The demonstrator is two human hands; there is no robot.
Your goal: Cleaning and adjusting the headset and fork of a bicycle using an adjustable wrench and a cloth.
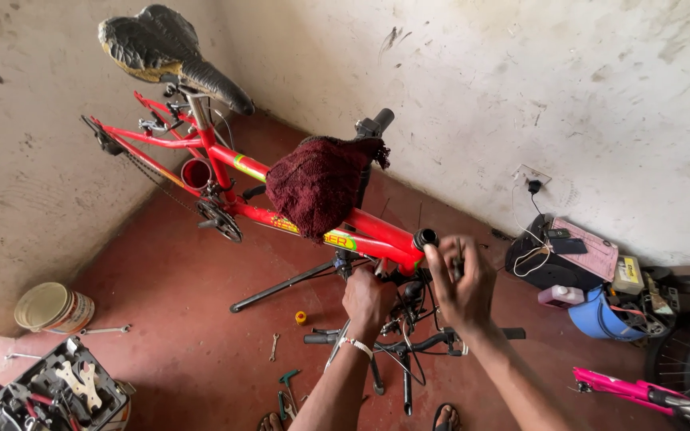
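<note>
**Red-floored workshop, bicycle on the stand**

Stained walls frame your work. Your right hand (463, 281) is clamped on a dark part just beside the head tube (425, 239) of the red bicycle frame (297, 214); your left hand (367, 297) is fisted below it. A maroon towel (317, 183) drapes the frame; wrenches (275, 345) lie on the floor (161, 303).

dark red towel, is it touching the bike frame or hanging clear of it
Touching. The head view shows the dark red towel draped directly over the red bike frame, its folds hanging down both sides.

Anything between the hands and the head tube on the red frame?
Nothing visible. The right hand is already at the head tube, and the left hand sits just below the frame. Cables hang lower down.
</note>
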